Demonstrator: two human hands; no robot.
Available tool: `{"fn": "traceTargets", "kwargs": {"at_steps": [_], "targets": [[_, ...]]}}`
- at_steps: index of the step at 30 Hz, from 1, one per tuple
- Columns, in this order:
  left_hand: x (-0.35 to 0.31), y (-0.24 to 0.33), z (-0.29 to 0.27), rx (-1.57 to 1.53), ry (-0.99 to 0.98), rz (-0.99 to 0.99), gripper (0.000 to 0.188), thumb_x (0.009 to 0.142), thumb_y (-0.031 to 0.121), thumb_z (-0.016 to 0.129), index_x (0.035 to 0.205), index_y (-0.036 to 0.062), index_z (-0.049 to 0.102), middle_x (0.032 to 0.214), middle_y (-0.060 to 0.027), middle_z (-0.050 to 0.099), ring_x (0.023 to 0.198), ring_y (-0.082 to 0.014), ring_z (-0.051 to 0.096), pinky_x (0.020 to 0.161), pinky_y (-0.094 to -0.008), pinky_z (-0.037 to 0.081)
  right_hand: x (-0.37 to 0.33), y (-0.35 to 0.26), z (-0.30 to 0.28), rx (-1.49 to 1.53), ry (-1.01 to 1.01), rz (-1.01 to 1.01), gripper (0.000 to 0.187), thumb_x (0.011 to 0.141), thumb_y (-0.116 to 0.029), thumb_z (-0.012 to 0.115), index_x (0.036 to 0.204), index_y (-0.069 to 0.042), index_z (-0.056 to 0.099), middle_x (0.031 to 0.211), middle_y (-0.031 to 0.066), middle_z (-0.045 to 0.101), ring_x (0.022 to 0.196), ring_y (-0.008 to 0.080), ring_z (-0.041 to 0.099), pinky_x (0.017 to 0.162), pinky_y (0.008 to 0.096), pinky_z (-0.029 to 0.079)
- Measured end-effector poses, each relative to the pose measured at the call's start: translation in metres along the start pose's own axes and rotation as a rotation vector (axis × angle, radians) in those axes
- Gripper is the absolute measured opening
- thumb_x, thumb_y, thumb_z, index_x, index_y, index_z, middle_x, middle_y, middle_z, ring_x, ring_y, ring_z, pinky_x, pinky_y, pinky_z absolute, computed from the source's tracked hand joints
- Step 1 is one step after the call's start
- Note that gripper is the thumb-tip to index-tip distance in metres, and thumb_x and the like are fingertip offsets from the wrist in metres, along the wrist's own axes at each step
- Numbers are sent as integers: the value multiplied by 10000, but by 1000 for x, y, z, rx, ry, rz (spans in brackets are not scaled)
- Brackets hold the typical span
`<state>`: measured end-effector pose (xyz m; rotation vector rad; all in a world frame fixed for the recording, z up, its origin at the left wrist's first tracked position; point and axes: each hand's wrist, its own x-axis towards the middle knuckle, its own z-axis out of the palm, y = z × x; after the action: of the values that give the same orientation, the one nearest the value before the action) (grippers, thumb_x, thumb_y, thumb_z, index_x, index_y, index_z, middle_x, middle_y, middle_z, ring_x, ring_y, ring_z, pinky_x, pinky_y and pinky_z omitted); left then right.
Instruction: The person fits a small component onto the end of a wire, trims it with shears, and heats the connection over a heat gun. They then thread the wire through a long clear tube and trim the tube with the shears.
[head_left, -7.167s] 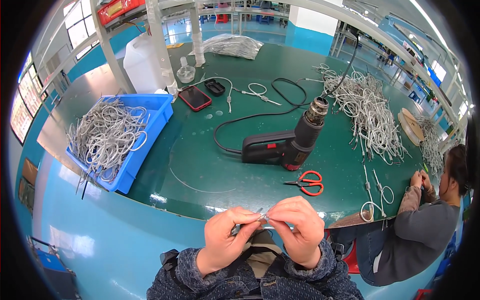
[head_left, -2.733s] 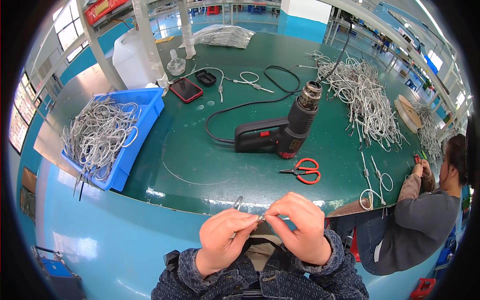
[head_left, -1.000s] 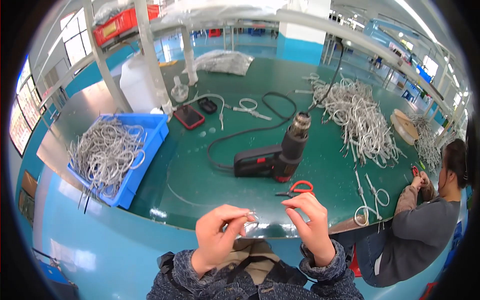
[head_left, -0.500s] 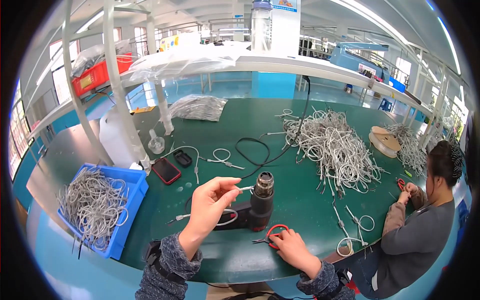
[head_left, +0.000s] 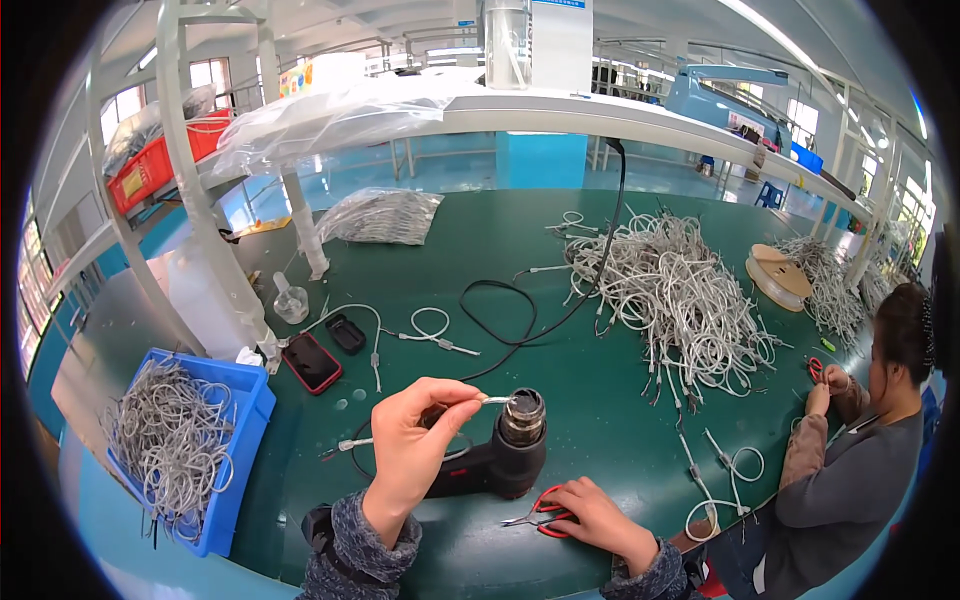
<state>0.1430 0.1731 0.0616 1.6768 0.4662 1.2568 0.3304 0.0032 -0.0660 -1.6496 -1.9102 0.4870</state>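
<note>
My left hand is closed in a pinch on a light grey cable. The cable's end reaches the metal nozzle mouth of a black heat gun, which stands with its nozzle upward. Below the hand, more of the cable curves behind my wrist, and a connector on it shows to the left. My right hand lies low on the table with its fingers curled over the handles of red-handled scissors. Their blades point left, slightly apart.
A blue bin of grey cables stands at left. A phone, a small black case and a clear bottle lie beyond it. Toward the right are a big cable pile, a spool and a seated co-worker.
My left hand has brought the cable end from beside the nozzle to over its mouth. My right hand stays at the scissors. The whole view has shifted slightly.
</note>
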Motion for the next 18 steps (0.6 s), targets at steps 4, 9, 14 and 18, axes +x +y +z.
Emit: {"fn": "traceTargets", "kwargs": {"at_steps": [4,9,14,18], "targets": [[1,-2,1,51,15,45,94,792,-46,676,878,-10,670,795,-56,662,675,-80,588,586,-194,456,1,4,0,62,10,3,395,731,-106,705,1113,-95,606,1008,84,580,924,287,511,805,384,443],[2,-4,0,104,-1,61,109,773,-54,684,868,0,680,776,-63,659,642,-93,565,554,-210,428,4,1,-5,88,-2,6,398,735,-83,694,1123,-102,605,988,78,588,910,285,516,793,372,443],[3,-2,2,208,-3,114,135,746,-54,700,862,12,686,740,-61,652,613,-121,550,533,-231,409,4,-2,-4,62,2,-9,389,747,-30,655,1125,-109,606,980,71,590,899,285,521,791,365,448],[4,-4,1,244,-11,169,148,734,-52,708,863,18,687,720,-57,649,611,-135,557,534,-237,412,5,0,-2,72,18,-17,390,751,-9,633,1127,-109,605,982,68,590,899,282,523,789,366,451]]}}
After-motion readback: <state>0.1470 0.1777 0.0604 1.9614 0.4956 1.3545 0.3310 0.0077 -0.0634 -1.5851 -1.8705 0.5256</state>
